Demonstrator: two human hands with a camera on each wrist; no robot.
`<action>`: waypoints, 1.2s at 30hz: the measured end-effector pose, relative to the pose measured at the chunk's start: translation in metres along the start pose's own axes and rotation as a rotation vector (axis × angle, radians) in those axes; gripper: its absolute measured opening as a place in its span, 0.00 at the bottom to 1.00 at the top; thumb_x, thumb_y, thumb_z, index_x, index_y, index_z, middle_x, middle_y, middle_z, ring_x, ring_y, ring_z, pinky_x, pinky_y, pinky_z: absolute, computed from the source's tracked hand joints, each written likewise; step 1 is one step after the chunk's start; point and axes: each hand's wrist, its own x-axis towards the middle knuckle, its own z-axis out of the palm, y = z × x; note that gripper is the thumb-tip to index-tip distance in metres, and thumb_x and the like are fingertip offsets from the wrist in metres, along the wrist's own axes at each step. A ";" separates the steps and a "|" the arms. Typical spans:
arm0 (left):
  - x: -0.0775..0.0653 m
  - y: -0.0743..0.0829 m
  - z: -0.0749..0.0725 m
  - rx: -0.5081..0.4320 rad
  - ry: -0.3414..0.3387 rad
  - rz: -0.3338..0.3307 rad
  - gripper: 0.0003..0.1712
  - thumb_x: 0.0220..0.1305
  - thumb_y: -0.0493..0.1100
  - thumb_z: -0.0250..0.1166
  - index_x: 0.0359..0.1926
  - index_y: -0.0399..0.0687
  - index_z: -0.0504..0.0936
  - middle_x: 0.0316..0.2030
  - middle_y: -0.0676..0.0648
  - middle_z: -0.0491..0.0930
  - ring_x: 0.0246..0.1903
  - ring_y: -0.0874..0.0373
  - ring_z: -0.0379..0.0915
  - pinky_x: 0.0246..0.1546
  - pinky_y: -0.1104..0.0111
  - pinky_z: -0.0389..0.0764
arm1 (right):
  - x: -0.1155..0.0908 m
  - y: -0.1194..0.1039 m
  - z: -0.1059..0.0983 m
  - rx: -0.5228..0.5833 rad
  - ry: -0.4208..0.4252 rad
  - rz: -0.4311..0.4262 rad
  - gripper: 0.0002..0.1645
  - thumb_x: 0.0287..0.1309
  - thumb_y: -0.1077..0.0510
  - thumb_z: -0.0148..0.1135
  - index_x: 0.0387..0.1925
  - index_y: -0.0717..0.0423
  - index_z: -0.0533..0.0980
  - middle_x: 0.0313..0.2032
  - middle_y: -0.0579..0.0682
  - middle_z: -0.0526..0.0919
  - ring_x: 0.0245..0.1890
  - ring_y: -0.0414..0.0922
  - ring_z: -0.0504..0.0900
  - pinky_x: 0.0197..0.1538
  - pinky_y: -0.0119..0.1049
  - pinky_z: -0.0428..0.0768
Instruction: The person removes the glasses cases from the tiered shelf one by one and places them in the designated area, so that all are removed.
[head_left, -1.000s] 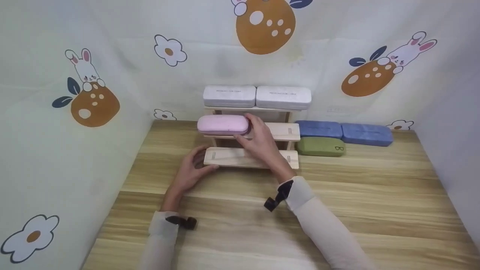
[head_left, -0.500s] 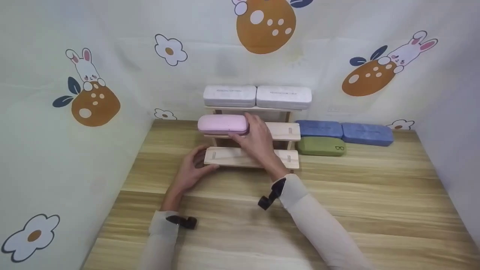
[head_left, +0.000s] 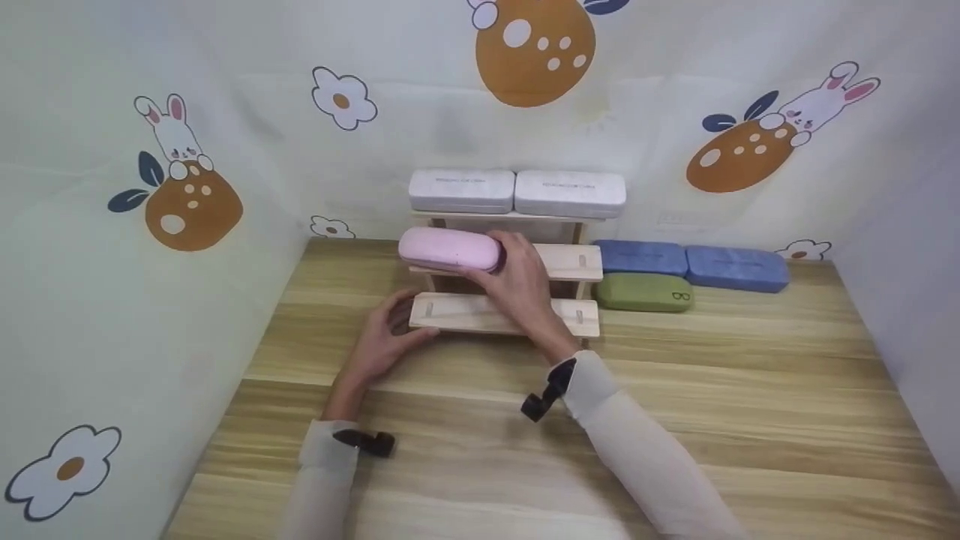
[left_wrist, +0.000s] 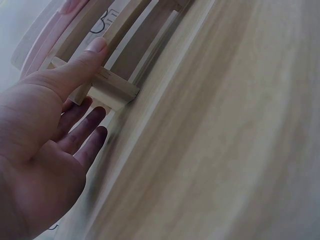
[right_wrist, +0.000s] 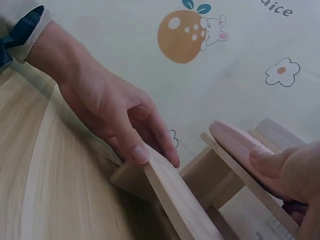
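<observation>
A small three-tier wooden display rack [head_left: 465, 313] stands on the table. My left hand [head_left: 379, 341] grips the left end of its lowest tier; in the left wrist view the thumb [left_wrist: 90, 57] lies along the front edge. On the left half of the middle tier is a pink glasses case [head_left: 448, 249], seen edge-on in the right wrist view. My right hand [head_left: 517, 281] holds this case by its right end, thumb in front and fingers behind. Two pale grey cases, a left one [head_left: 461, 190] and a right one [head_left: 570, 193], sit side by side on the top tier.
Right of the rack, two blue glasses cases lie end to end, a nearer one [head_left: 643, 257] and a farther one [head_left: 737, 268]. A green case [head_left: 645, 292] lies in front of them. Printed cloth [head_left: 420, 97] walls the wooden table [head_left: 750, 405] at the back and sides.
The pink case has turned slightly on the middle tier, its right end now a little nearer the front. My right wrist has shifted slightly left since a second ago. My left hand has stayed in place.
</observation>
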 end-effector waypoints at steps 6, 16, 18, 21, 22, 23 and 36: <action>0.000 0.000 0.000 -0.008 0.002 -0.002 0.47 0.59 0.37 0.83 0.76 0.39 0.70 0.69 0.36 0.80 0.71 0.42 0.76 0.75 0.58 0.79 | -0.008 0.009 -0.006 0.080 0.044 -0.061 0.46 0.50 0.40 0.88 0.64 0.59 0.82 0.52 0.58 0.87 0.52 0.53 0.84 0.58 0.47 0.83; 0.001 -0.001 0.000 0.008 -0.005 0.014 0.49 0.58 0.41 0.84 0.77 0.39 0.70 0.73 0.39 0.76 0.74 0.45 0.73 0.77 0.62 0.76 | -0.025 0.029 -0.029 0.155 0.035 -0.171 0.45 0.51 0.40 0.87 0.65 0.57 0.82 0.55 0.54 0.88 0.56 0.47 0.85 0.61 0.40 0.86; 0.001 -0.001 0.000 0.006 -0.005 0.008 0.50 0.58 0.41 0.84 0.77 0.39 0.70 0.74 0.39 0.75 0.75 0.44 0.72 0.77 0.61 0.75 | -0.029 0.034 -0.034 0.145 0.029 -0.198 0.45 0.51 0.38 0.86 0.66 0.55 0.82 0.56 0.53 0.88 0.59 0.47 0.85 0.66 0.42 0.85; 0.002 -0.001 0.000 -0.011 -0.007 0.005 0.49 0.59 0.40 0.84 0.76 0.38 0.70 0.73 0.38 0.76 0.74 0.44 0.73 0.77 0.60 0.76 | -0.036 0.043 -0.042 0.140 0.023 -0.216 0.45 0.51 0.37 0.86 0.66 0.52 0.83 0.55 0.51 0.89 0.58 0.46 0.86 0.66 0.42 0.85; 0.002 -0.001 0.001 -0.017 -0.009 0.004 0.48 0.59 0.39 0.84 0.76 0.38 0.70 0.73 0.37 0.77 0.74 0.44 0.73 0.77 0.59 0.76 | -0.038 0.046 -0.045 0.144 0.020 -0.218 0.44 0.50 0.37 0.86 0.66 0.51 0.83 0.55 0.50 0.89 0.58 0.45 0.86 0.66 0.42 0.85; 0.002 -0.001 0.001 -0.022 -0.009 0.006 0.48 0.59 0.38 0.84 0.76 0.38 0.70 0.72 0.37 0.78 0.73 0.43 0.74 0.76 0.59 0.77 | -0.040 0.049 -0.048 0.151 0.016 -0.219 0.44 0.50 0.38 0.87 0.66 0.51 0.83 0.55 0.50 0.89 0.57 0.45 0.86 0.66 0.42 0.85; 0.001 -0.003 0.000 -0.005 0.003 0.002 0.49 0.59 0.38 0.83 0.77 0.38 0.70 0.69 0.35 0.79 0.71 0.42 0.76 0.74 0.60 0.80 | -0.058 0.082 -0.090 0.251 -0.021 -0.147 0.42 0.48 0.47 0.90 0.65 0.47 0.84 0.56 0.48 0.88 0.52 0.43 0.83 0.54 0.29 0.84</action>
